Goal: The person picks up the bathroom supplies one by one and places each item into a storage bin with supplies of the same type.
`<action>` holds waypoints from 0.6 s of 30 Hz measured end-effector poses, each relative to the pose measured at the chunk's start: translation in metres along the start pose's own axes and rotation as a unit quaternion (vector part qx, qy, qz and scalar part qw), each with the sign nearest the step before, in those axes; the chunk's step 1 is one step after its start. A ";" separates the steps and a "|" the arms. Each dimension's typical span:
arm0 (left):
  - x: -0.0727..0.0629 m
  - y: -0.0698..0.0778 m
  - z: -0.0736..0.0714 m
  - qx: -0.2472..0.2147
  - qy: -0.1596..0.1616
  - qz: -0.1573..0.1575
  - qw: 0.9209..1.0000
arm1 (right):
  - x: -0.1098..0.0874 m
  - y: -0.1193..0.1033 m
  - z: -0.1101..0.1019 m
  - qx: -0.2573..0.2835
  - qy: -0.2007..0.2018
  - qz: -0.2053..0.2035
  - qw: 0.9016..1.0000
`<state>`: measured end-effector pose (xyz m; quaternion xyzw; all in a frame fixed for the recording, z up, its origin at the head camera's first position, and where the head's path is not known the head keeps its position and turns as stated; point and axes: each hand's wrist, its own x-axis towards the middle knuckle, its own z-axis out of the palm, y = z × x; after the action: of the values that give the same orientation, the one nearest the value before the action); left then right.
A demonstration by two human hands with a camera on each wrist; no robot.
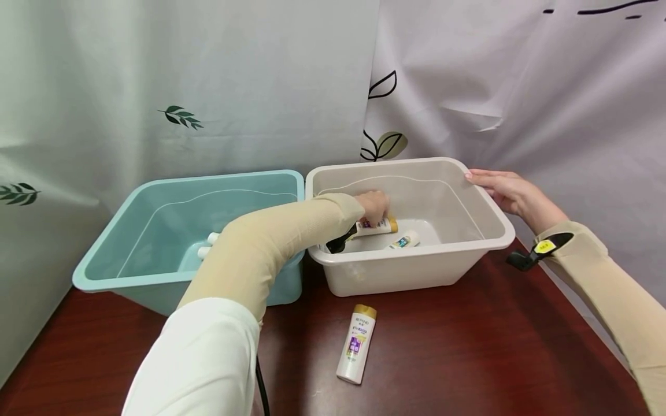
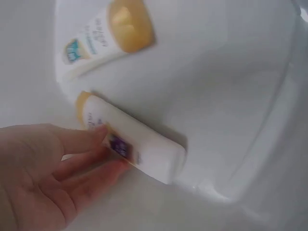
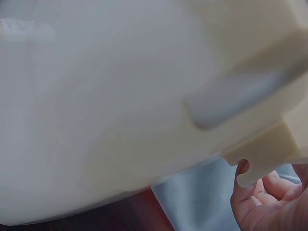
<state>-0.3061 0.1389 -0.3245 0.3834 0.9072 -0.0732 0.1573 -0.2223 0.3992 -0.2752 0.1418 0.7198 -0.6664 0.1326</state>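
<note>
Dark red tabletop (image 1: 421, 341) is carrying a pale bin (image 1: 406, 275). Inside the bin, a white bottle (image 2: 142, 139) is lying under the left hand (image 1: 373, 206), the nearer one, whose grip is pinching it between thumb and fingers. Its long axis is running left-right, gold cap (image 2: 82, 107) pointing right. The right hand (image 1: 512, 193) is holding the bin's rim (image 1: 498, 219).

The red-brown table (image 1: 458, 329) bears a teal tub (image 1: 130, 282), white tub (image 1: 406, 271) and bottle (image 1: 356, 345)

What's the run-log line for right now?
left hand: pinches bottle, inside white bin | right hand: holds bin rim | another bottle: on table
</note>
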 end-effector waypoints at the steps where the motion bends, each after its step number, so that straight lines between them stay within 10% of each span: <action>1: 0.000 0.000 -0.001 -0.005 -0.003 -0.003 1.000 | 0.000 0.000 0.000 0.000 -0.001 0.000 1.000; 18: -0.023 0.015 -0.036 -0.146 -0.046 -0.051 0.987 | -0.001 0.000 0.000 -0.003 -0.002 0.010 1.000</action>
<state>-0.2888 0.1431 -0.2826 0.3061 0.9181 0.0350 0.2492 -0.2211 0.3987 -0.2744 0.1476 0.7200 -0.6633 0.1408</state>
